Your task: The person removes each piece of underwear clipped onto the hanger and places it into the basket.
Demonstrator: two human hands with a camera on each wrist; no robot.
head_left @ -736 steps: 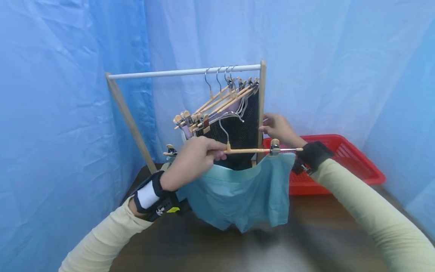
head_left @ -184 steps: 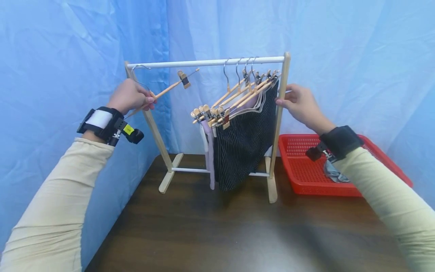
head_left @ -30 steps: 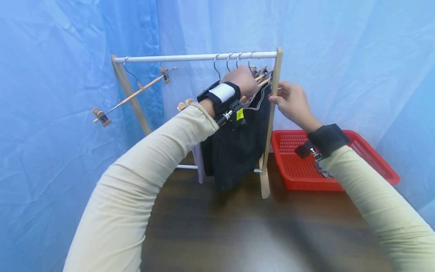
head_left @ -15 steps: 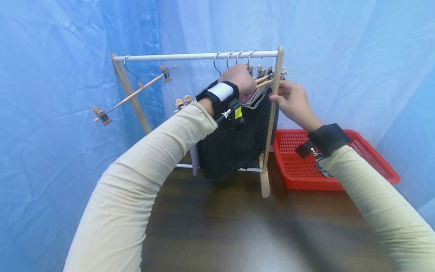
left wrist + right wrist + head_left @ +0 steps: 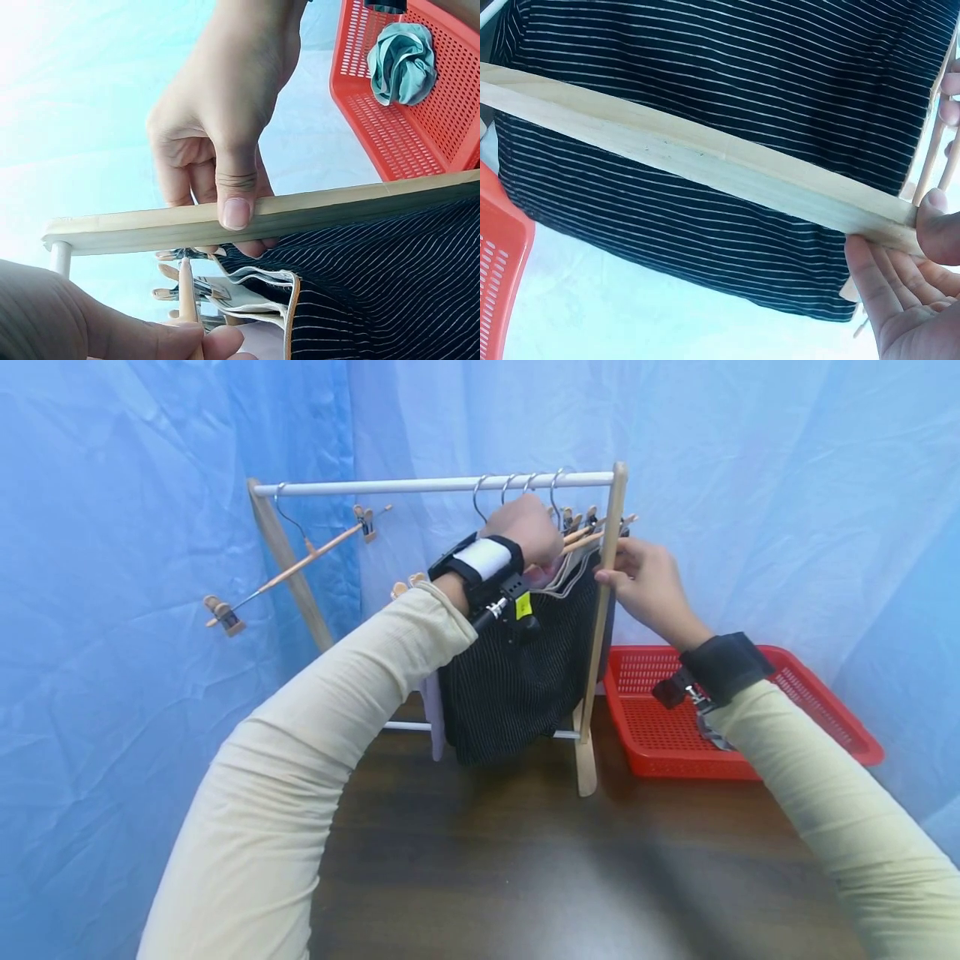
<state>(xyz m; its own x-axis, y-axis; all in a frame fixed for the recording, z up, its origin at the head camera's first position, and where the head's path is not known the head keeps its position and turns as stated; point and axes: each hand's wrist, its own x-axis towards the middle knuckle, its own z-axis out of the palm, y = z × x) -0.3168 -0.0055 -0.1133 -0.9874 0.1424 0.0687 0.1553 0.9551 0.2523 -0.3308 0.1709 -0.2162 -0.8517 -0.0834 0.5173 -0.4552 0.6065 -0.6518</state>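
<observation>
My left hand point(image 5: 527, 531) pinches the bar of a wooden clip hanger point(image 5: 187, 292) at the right end of the rail. A black garment with thin white stripes point(image 5: 517, 693) hangs there, close against the rack's right side. Part of the hanger is hidden behind my hand. My right hand point(image 5: 651, 589) holds the rack's right wooden post point(image 5: 667, 150) near its top, thumb on one side and fingers on the other. Several more clip hangers crowd beside the left hand, with a lilac garment point(image 5: 432, 710) among them.
A bare clip hanger point(image 5: 315, 556) hangs at the left end of the white rail point(image 5: 390, 487). To the right, a red basket point(image 5: 693, 768) stands on the dark table point(image 5: 480, 877); crumpled teal cloth point(image 5: 403, 64) lies in it. Blue curtains point(image 5: 712, 460) surround the table.
Earlier, my left hand held a hanger with teal shorts, then a bare hanger, now on the rail's left end. Within the last second, the striped garment's hanger shifts slightly rightward past the post.
</observation>
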